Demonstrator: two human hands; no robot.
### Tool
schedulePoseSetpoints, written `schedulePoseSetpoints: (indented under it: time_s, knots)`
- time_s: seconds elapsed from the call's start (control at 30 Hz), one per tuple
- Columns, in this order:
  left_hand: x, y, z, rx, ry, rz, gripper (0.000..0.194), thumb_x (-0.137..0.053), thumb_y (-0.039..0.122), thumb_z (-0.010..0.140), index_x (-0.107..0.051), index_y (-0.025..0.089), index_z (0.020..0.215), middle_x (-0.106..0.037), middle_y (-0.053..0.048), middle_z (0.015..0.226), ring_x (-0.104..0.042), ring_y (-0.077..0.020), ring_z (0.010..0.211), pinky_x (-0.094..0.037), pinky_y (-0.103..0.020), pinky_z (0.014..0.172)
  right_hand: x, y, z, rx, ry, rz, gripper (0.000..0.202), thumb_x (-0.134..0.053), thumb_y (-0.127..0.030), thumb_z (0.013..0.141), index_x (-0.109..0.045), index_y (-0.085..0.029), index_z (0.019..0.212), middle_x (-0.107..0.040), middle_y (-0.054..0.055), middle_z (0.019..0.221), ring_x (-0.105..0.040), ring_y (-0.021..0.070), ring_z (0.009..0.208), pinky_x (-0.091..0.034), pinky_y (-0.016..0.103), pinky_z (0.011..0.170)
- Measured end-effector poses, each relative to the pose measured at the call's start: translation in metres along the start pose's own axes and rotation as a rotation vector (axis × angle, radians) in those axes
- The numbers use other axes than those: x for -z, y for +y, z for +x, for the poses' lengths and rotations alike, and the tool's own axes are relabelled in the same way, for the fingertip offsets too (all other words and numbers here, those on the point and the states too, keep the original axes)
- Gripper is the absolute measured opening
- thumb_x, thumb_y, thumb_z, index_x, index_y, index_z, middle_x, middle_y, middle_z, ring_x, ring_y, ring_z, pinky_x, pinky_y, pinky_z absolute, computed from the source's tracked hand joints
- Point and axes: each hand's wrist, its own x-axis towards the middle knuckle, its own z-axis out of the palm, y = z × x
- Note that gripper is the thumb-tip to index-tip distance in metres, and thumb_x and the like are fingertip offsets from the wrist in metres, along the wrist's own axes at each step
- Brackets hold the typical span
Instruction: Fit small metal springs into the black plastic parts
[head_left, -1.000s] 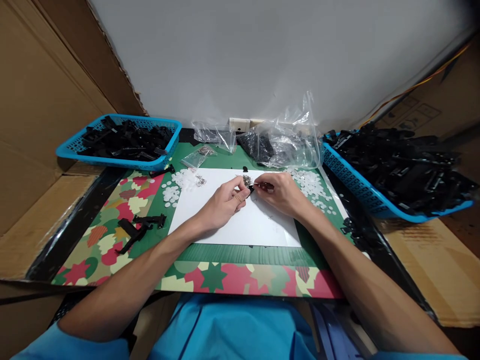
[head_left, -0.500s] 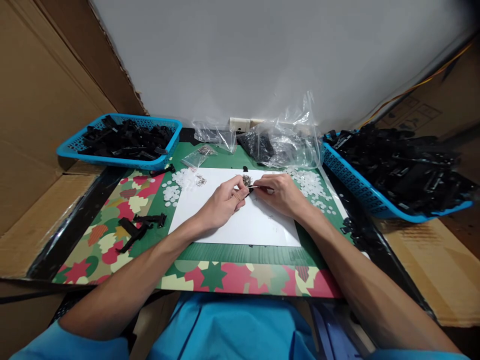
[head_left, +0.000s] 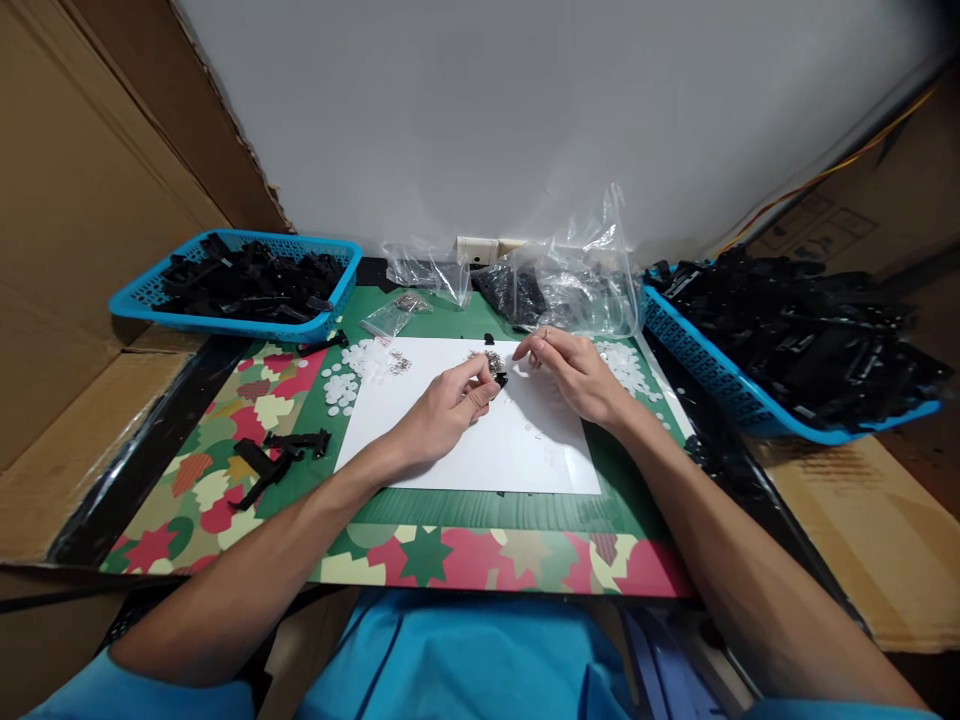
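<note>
My left hand (head_left: 454, 405) is closed in a pinch over the white sheet (head_left: 480, 460). A small black plastic part (head_left: 502, 380) sticks out past its fingertips. To the right, my right hand (head_left: 566, 370) is raised a little, with its fingers curled in toward the thumb. Something small and shiny shows at the top of these fingers, too small to name. A small heap of tiny metal pieces (head_left: 491, 360) lies on the sheet just beyond my left fingertips. Another small cluster of metal pieces (head_left: 400, 363) lies near the sheet's upper left corner.
White discs (head_left: 341, 388) lie left of the sheet, and more white discs (head_left: 626, 370) lie right. Blue baskets of black parts stand at the left (head_left: 345, 290) and right (head_left: 712, 365). Black parts (head_left: 262, 465) lie on the mat. Clear bags (head_left: 592, 290) rest against the wall.
My right hand has moved up and right, away from my left hand. The thin metal thing seen between the hands no longer shows there. My left hand stays nearly in place.
</note>
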Motion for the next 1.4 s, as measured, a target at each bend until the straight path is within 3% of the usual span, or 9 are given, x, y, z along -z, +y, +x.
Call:
schedulePoseSetpoints:
  time_s: [0.17,0.23,0.53,0.97,1.17,1.3,1.4]
  knots:
    - [0.001,0.001,0.0,-0.003,0.003,0.064,0.038,-0.058,0.057,0.104,-0.047,0.022,0.092,-0.044,0.004,0.072,-0.037,-0.011,0.061,-0.029,-0.024,0.057,-0.012,0.001,0.002,-0.082,0.052,0.17,0.055,-0.045,-0.059,0.112,-0.075,-0.018,0.091,-0.056,0.0,0.067,-0.05,0.0151,0.06,-0.038,0.031,0.062]
    - [0.001,0.0,0.0,0.005,-0.001,0.07,0.039,-0.058,0.058,0.104,-0.046,0.022,0.092,-0.044,0.004,0.071,-0.038,-0.011,0.06,-0.028,-0.024,0.056,-0.016,0.001,0.003,-0.109,0.045,0.215,0.053,-0.047,-0.059,0.111,-0.073,-0.017,0.089,-0.06,0.0,0.066,-0.051,0.0144,0.057,-0.039,0.031,0.059]
    - [0.004,-0.003,0.003,0.034,-0.01,0.032,0.041,-0.058,0.06,0.104,-0.045,0.023,0.093,-0.041,0.006,0.068,-0.037,-0.0104,0.059,-0.026,-0.021,0.053,-0.02,0.001,0.002,-0.084,0.018,0.132,0.046,-0.047,-0.05,0.113,-0.072,-0.019,0.09,-0.069,0.003,0.073,-0.055,0.0157,0.061,-0.043,0.031,0.064]
    - [0.003,-0.006,0.004,0.083,-0.016,-0.142,0.042,-0.062,0.059,0.103,-0.043,0.023,0.093,-0.036,0.008,0.066,-0.031,-0.0082,0.054,-0.021,-0.017,0.047,-0.022,-0.004,0.0,-0.052,0.01,0.01,0.048,-0.044,-0.046,0.113,-0.075,-0.018,0.091,-0.072,0.004,0.074,-0.063,0.0185,0.069,-0.046,0.032,0.072]
    - [0.003,-0.004,0.003,0.101,-0.012,-0.119,0.044,-0.063,0.062,0.101,-0.044,0.023,0.092,-0.038,0.006,0.069,-0.035,-0.0083,0.055,-0.021,-0.016,0.046,-0.025,-0.004,-0.001,-0.035,-0.004,-0.004,0.047,-0.045,-0.045,0.113,-0.073,-0.019,0.086,-0.071,0.003,0.075,-0.062,0.0185,0.071,-0.043,0.031,0.074]
    - [0.001,-0.007,0.002,0.084,-0.008,-0.11,0.044,-0.061,0.062,0.102,-0.044,0.023,0.094,-0.04,0.007,0.068,-0.032,-0.0072,0.053,-0.022,-0.015,0.045,-0.028,-0.007,-0.001,-0.051,0.057,0.056,0.05,-0.045,-0.05,0.112,-0.072,-0.019,0.085,-0.066,0.002,0.073,-0.059,0.0174,0.071,-0.042,0.031,0.074]
    - [0.001,-0.009,0.003,0.084,0.023,-0.158,0.042,-0.06,0.062,0.103,-0.045,0.024,0.097,-0.042,0.008,0.068,-0.027,-0.0057,0.049,-0.017,-0.014,0.042,-0.025,-0.008,0.001,-0.032,0.154,0.09,0.054,-0.044,-0.058,0.111,-0.07,-0.02,0.083,-0.066,0.005,0.083,-0.058,0.0187,0.078,-0.043,0.032,0.079]
